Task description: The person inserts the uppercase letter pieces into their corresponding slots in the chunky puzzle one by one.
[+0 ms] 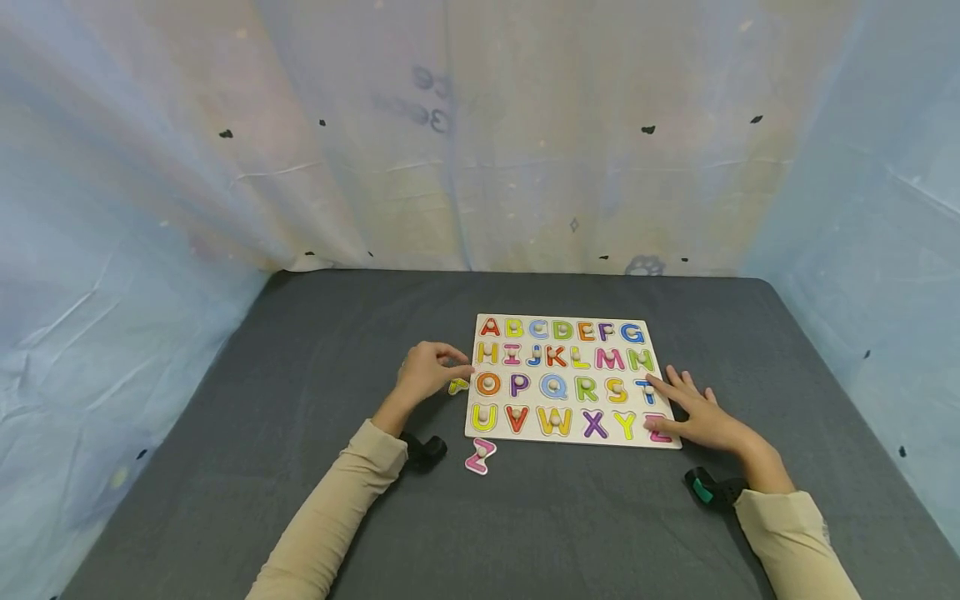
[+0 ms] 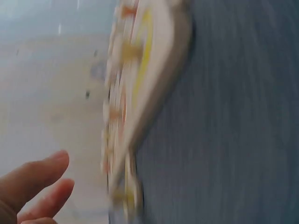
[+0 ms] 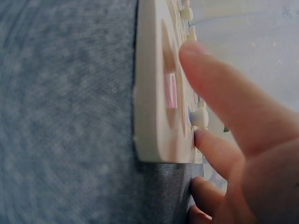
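A wooden alphabet puzzle board (image 1: 570,443) lies on the grey-covered table, with knobbed letter pieces in rows. My left hand (image 1: 429,372) hovers by its left edge, thumb and forefinger bent with a gap between them. Just below those fingertips lies a yellow letter piece (image 1: 458,386), partly hidden; it also shows beside the board in the left wrist view (image 2: 128,200). A loose pink Z piece (image 1: 481,457) rests below the board's lower left corner. My right hand (image 1: 701,412) rests spread on the right edge, thumb by the recess with a printed pink Z (image 3: 172,91), forefinger near the T piece (image 1: 649,392).
Dark wrist camera mounts sit under the left wrist (image 1: 424,452) and the right wrist (image 1: 712,487). The grey tablecloth (image 1: 585,525) extends around the board. Pale patterned curtains (image 1: 525,167) hang behind and at both sides.
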Available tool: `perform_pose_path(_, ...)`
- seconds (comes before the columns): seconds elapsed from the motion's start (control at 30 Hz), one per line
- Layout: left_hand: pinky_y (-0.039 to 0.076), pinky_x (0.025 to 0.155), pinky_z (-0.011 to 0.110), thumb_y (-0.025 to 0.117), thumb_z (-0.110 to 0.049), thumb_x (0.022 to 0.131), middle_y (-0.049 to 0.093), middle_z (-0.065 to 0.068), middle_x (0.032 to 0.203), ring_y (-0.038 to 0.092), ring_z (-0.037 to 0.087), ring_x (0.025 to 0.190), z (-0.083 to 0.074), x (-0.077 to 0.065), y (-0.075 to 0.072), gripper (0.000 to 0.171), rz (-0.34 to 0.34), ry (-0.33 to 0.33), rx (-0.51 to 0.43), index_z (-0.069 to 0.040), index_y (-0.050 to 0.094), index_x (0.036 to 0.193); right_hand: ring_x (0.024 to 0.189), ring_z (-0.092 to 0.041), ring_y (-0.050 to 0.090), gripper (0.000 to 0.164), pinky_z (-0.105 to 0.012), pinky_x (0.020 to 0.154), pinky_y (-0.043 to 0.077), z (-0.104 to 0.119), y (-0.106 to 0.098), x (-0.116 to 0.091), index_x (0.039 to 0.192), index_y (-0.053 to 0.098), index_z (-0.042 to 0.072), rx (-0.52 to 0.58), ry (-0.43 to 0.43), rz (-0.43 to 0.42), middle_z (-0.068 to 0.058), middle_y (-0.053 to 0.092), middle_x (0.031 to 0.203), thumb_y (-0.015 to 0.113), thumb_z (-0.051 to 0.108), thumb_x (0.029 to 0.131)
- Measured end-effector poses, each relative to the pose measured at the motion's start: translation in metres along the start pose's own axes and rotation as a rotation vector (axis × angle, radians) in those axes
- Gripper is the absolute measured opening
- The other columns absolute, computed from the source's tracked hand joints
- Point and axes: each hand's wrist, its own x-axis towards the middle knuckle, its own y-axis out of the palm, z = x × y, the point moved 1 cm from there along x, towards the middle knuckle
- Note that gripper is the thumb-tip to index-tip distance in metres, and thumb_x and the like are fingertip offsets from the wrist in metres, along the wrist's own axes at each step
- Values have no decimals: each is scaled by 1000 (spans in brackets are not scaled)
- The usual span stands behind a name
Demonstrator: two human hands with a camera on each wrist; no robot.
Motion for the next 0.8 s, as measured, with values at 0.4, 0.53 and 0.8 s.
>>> perform_pose_path(0.4, 51, 82, 41, 74, -39, 83, 63, 19, 129, 61, 34, 119, 48, 4, -41, 34, -123, -234, 10, -11, 75, 102, 143, -56, -13, 88, -76, 104, -13, -2, -1, 1, 153, 22, 6, 2, -4, 6, -33, -3, 157, 69, 39, 86)
perform_pose_path(0.53, 50, 80, 40, 76, -43, 80, 66, 16, 124, 62, 32, 108, 54, 4, -44, 36, -98, -308, 52, -13, 76, 99, 143, -57, -12, 87, -76, 104, -12, -2, -1, 1, 153, 22, 6, -2, -8, 5, -34, -3, 157, 69, 38, 86)
perform_pose_path(0.8, 34, 56, 26, 80, -44, 75, 72, 9, 96, 51, 16, 70, 56, 4, -45, 33, -61, -374, 119, -13, 79, 87, 142, -57, -12, 88, -77, 103, -12, -1, 0, 1, 153, 22, 5, 2, -5, 5, -34, -3, 157, 69, 38, 86)
